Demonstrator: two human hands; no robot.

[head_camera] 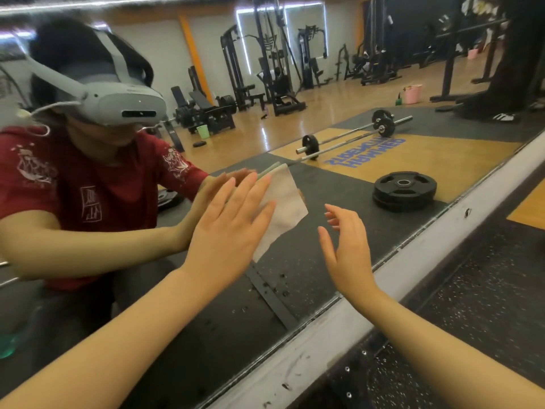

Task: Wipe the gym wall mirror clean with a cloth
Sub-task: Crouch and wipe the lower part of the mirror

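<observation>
The wall mirror (339, 255) fills most of the view and runs down to a pale metal bottom frame (413, 261). A whitish cloth (287, 206) lies flat against the glass. My left hand (230, 231) presses it there with straight, spread fingers over its left part. My right hand (346, 255) hovers just right of the cloth, near the glass, fingers loosely bent and holding nothing. Dark specks mark the glass low down, near the frame.
The mirror reflects a person in a red shirt wearing a headset, a barbell (348, 137), stacked weight plates (404, 190), gym machines and a pink bucket (412, 94). Black speckled rubber flooring (472, 335) lies below the frame at the right.
</observation>
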